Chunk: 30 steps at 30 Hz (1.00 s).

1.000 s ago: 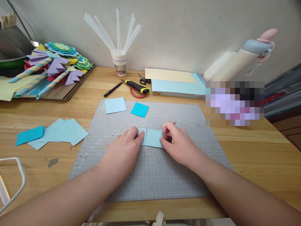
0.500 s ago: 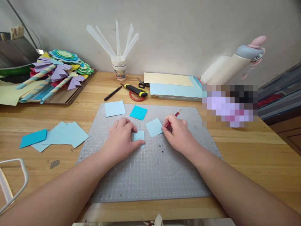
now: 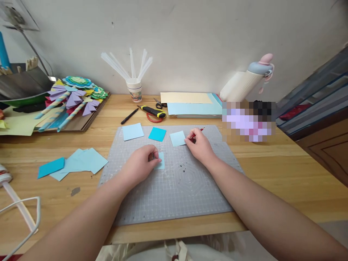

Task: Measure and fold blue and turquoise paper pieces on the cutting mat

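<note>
My left hand (image 3: pixel 141 162) rests on the grey cutting mat (image 3: pixel 174 188), its fingers pinched on a small light blue paper piece (image 3: pixel 160 161). My right hand (image 3: pixel 198 144) is closed round a red pencil (image 3: pixel 196 133) and touches the right edge of a light blue paper square (image 3: pixel 177 138). Further back on the mat lie a bright cyan square (image 3: pixel 157 134) and a larger light blue square (image 3: pixel 133 131).
A pile of blue paper squares (image 3: pixel 77 162) lies left of the mat. Behind it are a black pen (image 3: pixel 129 116), a yellow utility knife (image 3: pixel 151 111), scissors (image 3: pixel 158 104), a cup of glue sticks (image 3: pixel 134 89), stacked card sheets (image 3: pixel 190 104), paper flowers (image 3: pixel 73 94) and a bottle (image 3: pixel 244 81).
My right hand slid the light blue square away to the back of the mat. My left hand kept the smaller piece in place and curled its fingers on it. The view tilted up.
</note>
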{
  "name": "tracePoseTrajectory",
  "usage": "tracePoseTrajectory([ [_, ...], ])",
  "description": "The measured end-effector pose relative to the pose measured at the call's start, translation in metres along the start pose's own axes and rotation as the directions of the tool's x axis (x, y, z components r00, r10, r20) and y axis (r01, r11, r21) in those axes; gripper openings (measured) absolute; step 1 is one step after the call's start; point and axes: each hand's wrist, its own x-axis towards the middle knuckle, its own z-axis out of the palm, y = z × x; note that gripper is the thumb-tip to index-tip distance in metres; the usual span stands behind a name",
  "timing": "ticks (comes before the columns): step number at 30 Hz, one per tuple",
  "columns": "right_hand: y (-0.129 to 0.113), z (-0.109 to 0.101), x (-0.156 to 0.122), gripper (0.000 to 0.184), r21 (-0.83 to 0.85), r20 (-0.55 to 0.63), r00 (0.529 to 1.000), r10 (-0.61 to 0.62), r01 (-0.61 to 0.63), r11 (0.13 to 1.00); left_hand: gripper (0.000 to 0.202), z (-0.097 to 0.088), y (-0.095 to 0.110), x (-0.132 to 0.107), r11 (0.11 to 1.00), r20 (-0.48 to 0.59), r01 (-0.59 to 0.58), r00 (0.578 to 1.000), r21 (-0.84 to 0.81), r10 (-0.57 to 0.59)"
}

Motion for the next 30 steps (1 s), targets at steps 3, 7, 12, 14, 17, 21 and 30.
tracePoseTrajectory([
  [3, 0.000, 0.003, 0.000, 0.016, -0.017, -0.026, 0.999, 0.027, -0.028, 0.999, 0.018, -0.006, -0.004, -0.005, 1.000, -0.048, 0.027, 0.998, -0.002, -0.027],
  [7, -0.002, 0.006, 0.007, 0.015, -0.078, -0.043, 0.996, 0.075, -0.078, 0.994, 0.034, -0.002, -0.008, -0.002, 0.999, -0.074, -0.021, 0.997, 0.028, 0.023],
  [12, -0.013, 0.000, 0.022, 0.016, -0.213, -0.045, 0.996, 0.070, -0.078, 0.974, 0.013, 0.006, -0.001, 0.002, 0.996, 0.013, -0.090, 0.996, 0.017, 0.090],
  [14, -0.023, -0.002, 0.026, 0.016, -0.266, -0.054, 0.998, 0.019, -0.033, 0.963, 0.012, 0.003, 0.002, -0.001, 0.997, 0.037, -0.080, 0.996, -0.002, 0.080],
  [17, -0.041, 0.005, 0.031, 0.014, -0.288, 0.021, 0.996, -0.088, 0.091, 0.953, 0.014, -0.013, -0.003, -0.006, 1.000, 0.021, 0.007, 1.000, -0.015, -0.007],
  [21, -0.061, 0.028, 0.043, 0.029, -0.224, 0.271, 0.945, -0.185, 0.248, 0.942, 0.029, -0.052, -0.037, -0.012, 0.976, -0.112, 0.215, 0.971, 0.028, -0.211],
  [30, -0.072, 0.048, 0.089, 0.056, -0.298, 0.525, 0.851, -0.024, 0.210, 0.931, 0.052, -0.091, -0.080, -0.049, 0.855, -0.424, 0.482, 0.826, 0.191, -0.370],
])
